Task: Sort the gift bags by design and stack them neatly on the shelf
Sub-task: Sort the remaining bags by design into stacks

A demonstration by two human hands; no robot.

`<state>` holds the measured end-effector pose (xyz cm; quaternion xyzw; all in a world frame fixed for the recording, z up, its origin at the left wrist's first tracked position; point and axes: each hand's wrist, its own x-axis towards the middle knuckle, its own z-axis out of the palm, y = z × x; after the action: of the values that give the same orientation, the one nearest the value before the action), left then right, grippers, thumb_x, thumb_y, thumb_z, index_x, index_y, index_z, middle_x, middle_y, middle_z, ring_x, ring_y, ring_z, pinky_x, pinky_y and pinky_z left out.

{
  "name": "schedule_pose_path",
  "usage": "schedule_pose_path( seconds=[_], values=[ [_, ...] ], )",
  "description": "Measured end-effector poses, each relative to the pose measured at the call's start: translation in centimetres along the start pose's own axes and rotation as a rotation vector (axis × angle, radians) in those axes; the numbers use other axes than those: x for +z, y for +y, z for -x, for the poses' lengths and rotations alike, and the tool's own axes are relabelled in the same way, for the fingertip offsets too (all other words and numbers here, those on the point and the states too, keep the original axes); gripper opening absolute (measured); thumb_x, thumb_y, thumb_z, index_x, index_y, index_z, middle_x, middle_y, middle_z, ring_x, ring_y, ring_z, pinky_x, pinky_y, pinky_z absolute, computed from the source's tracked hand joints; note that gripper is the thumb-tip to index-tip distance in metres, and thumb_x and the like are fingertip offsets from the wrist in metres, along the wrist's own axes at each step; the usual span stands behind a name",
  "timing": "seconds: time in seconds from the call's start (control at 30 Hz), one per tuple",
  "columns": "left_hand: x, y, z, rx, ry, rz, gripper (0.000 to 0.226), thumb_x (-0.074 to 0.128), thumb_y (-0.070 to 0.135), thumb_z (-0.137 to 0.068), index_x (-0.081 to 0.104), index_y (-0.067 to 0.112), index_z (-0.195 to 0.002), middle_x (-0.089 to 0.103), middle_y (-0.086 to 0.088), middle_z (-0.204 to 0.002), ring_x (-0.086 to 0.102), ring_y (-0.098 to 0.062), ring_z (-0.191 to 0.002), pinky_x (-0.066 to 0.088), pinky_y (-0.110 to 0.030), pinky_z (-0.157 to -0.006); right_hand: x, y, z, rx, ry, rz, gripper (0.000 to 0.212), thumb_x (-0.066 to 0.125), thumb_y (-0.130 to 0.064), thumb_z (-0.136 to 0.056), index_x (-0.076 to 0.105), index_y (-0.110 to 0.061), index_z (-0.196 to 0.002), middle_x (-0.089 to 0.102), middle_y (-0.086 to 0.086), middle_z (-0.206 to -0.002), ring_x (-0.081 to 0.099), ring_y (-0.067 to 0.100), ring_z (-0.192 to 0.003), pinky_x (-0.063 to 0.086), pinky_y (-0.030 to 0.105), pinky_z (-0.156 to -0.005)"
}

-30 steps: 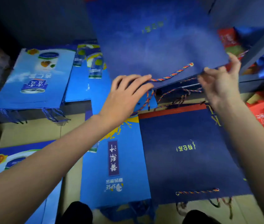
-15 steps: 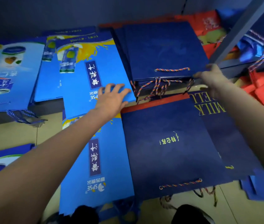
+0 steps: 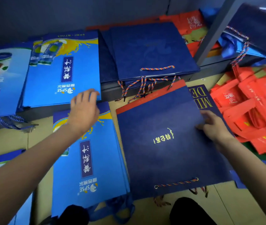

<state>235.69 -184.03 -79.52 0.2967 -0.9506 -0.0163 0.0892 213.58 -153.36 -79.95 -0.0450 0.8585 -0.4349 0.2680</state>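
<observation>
— What is lying by the left hand (image 3: 83, 111)?
— A bright-blue paper bag stack (image 3: 60, 75) beyond its fingertips, another bright-blue bag (image 3: 88, 168) under its wrist.
— And the right hand (image 3: 213, 125)?
— Its fingers are resting on a navy paper bag (image 3: 164, 143); red fabric bags (image 3: 255, 114) are lying right of them.

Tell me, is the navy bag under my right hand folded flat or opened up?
Folded flat: the navy bag lies as one thin sheet on the floor.

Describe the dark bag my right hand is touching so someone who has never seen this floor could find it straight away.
Start at the stack of navy bags on the low shelf, then drop to the floor just in front. There lies the navy bag, flat, with the right hand at its right edge. Unlike the bright blue juice bag on its left, it is plain dark with small gold lettering, a red strip along its far edge and a multicoloured rope handle.
</observation>
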Motion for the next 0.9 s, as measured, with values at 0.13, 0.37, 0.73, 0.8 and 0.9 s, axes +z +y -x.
schedule_pose_path(
  seconds=[0.13, 0.37, 0.73, 0.8, 0.9],
  values=[
    [0.6, 4.9, 2.1, 0.164, -0.179, 0.263, 0.062, 0.062, 0.013, -0.078, 0.042, 0.007, -0.136, 0.041, -0.014, -0.140, 0.044, -0.037, -0.123, 0.034, -0.049, -0.102, -4.5, 0.1, 2.9, -0.113, -0.085, -0.222, 0.040, 0.074, -0.007, -0.074, 0.056, -0.024, -0.104, 0.066, 0.003, -0.092, 0.062, 0.023, -0.079, 0.053, 0.017, -0.053],
    [-2.6, 8.0, -0.8, -0.111, 0.054, 0.987, 0.055, 0.049, 0.023, -0.077, 0.041, 0.007, -0.129, 0.043, -0.010, -0.129, 0.052, -0.008, -0.106, 0.046, -0.021, -0.089, -6.9, -5.6, 3.3, -0.332, -0.206, -0.465, 0.040, 0.069, -0.014, -0.060, 0.053, -0.024, -0.094, 0.072, -0.011, -0.087, 0.067, 0.003, -0.079, 0.054, 0.017, -0.069],
    [-1.7, 0.3, -4.1, -0.288, -0.146, 0.372, 0.064, 0.060, 0.020, -0.087, 0.031, 0.012, -0.143, 0.033, -0.013, -0.144, 0.033, -0.034, -0.130, 0.030, -0.045, -0.105, 1.0, -20.6, -8.1, -0.456, 0.326, 0.517, 0.051, 0.057, -0.018, -0.089, 0.040, -0.005, -0.135, 0.043, 0.024, -0.133, 0.043, 0.039, -0.122, 0.032, 0.042, -0.106],
    [-1.3, -1.3, -3.0, -0.209, -0.260, 0.146, 0.069, 0.062, 0.029, -0.086, 0.026, 0.022, -0.146, 0.026, -0.006, -0.150, 0.025, -0.032, -0.135, 0.027, -0.047, -0.105, 5.8, -19.7, -5.7, -0.642, 0.037, 0.607, 0.060, 0.064, -0.029, -0.086, 0.039, -0.015, -0.138, 0.035, 0.021, -0.139, 0.034, 0.038, -0.129, 0.026, 0.042, -0.109],
    [-1.6, -3.7, -2.6, -0.118, -0.322, -0.081, 0.065, 0.057, 0.030, -0.091, 0.023, 0.028, -0.146, 0.019, 0.000, -0.153, 0.021, -0.031, -0.136, 0.029, -0.046, -0.104, 11.9, -17.9, -1.9, -0.708, -0.351, 0.793, 0.079, 0.070, -0.047, -0.077, 0.029, -0.036, -0.143, 0.017, 0.010, -0.151, 0.016, 0.036, -0.136, 0.021, 0.049, -0.109]
  ],
)
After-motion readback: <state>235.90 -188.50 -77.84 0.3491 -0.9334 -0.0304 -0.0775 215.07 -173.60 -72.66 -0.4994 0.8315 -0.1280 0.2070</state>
